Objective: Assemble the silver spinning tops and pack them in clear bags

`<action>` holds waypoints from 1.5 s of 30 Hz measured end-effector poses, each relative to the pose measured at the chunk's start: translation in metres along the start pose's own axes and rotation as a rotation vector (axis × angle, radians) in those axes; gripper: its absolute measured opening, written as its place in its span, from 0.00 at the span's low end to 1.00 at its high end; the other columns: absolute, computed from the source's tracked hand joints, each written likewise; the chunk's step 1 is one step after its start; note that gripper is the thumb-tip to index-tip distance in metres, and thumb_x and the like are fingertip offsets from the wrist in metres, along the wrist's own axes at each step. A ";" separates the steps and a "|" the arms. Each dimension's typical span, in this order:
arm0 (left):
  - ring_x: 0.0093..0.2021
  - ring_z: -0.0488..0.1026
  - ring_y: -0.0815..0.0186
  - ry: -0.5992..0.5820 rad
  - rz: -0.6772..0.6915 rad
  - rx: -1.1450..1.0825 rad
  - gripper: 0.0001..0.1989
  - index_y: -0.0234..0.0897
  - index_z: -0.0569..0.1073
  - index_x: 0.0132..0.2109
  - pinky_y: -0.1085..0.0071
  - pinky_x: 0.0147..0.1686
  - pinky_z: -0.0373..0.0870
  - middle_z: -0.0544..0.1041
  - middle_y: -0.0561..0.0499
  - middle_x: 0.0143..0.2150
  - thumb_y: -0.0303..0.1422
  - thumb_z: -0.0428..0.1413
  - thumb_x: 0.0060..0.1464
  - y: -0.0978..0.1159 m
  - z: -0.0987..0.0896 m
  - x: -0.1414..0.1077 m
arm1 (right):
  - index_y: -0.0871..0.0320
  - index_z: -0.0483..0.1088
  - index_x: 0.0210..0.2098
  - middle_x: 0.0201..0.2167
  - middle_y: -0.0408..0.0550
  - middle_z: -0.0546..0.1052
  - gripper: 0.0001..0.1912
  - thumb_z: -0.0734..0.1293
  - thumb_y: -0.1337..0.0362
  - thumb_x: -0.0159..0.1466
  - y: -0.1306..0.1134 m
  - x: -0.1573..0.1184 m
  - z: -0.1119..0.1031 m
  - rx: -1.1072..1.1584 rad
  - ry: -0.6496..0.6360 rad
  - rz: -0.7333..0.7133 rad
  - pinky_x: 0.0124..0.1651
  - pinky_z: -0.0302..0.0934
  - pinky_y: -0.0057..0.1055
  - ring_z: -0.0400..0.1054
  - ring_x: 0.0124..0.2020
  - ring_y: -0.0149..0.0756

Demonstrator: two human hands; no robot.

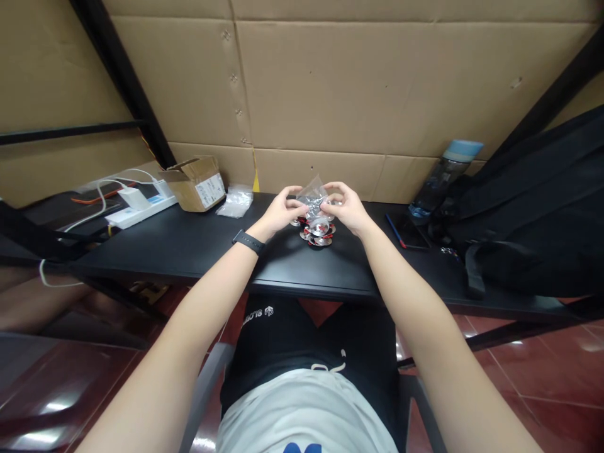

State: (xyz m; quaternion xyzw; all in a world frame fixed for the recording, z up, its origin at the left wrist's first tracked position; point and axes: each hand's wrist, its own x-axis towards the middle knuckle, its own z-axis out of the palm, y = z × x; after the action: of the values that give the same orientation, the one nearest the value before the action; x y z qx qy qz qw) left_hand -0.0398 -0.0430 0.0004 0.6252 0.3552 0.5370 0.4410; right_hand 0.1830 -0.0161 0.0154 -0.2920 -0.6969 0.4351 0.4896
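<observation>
A clear plastic bag (312,194) is stretched between my two hands above the black table. My left hand (285,211) pinches its left side, and my right hand (346,206) grips the right side. Right under the bag lies a heap of shiny round metal pieces (319,235) with red parts, several of them overlapping. Whether any of these pieces is inside the bag I cannot tell.
An opened cardboard box (195,185) and a stack of clear bags (236,201) stand to the left, near a white power strip (141,212). To the right are a pen (395,231), a phone (413,233), a water bottle (443,179) and a black backpack (528,214).
</observation>
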 end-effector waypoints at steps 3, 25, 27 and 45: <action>0.33 0.78 0.67 0.036 0.018 0.029 0.32 0.36 0.67 0.59 0.72 0.34 0.71 0.81 0.52 0.34 0.32 0.69 0.50 0.001 -0.001 0.001 | 0.51 0.67 0.53 0.31 0.40 0.76 0.32 0.80 0.57 0.51 0.001 0.000 0.000 -0.014 -0.020 -0.004 0.38 0.75 0.37 0.77 0.31 0.39; 0.35 0.80 0.67 0.085 0.135 0.083 0.30 0.37 0.68 0.57 0.70 0.42 0.77 0.81 0.50 0.38 0.30 0.68 0.47 -0.002 -0.008 0.005 | 0.58 0.78 0.37 0.27 0.46 0.78 0.14 0.76 0.56 0.56 0.006 0.004 -0.002 -0.108 0.024 0.063 0.28 0.64 0.30 0.67 0.25 0.32; 0.38 0.80 0.66 0.082 0.170 0.062 0.29 0.37 0.69 0.57 0.69 0.44 0.76 0.80 0.50 0.38 0.29 0.68 0.47 -0.001 -0.008 0.005 | 0.58 0.77 0.33 0.27 0.47 0.78 0.13 0.77 0.57 0.54 0.006 0.005 -0.001 -0.111 0.034 0.049 0.28 0.64 0.31 0.67 0.26 0.33; 0.42 0.82 0.60 0.166 0.170 0.024 0.20 0.36 0.73 0.48 0.62 0.47 0.78 0.82 0.47 0.39 0.32 0.67 0.49 -0.005 -0.013 0.010 | 0.59 0.78 0.32 0.25 0.47 0.78 0.17 0.79 0.53 0.52 0.008 0.005 -0.002 -0.085 0.041 0.022 0.27 0.65 0.30 0.69 0.24 0.32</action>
State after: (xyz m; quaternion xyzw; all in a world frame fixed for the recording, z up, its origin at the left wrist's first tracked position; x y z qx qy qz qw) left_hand -0.0507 -0.0300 -0.0005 0.6116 0.3428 0.6182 0.3554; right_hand 0.1827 -0.0076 0.0107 -0.3291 -0.7012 0.4044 0.4862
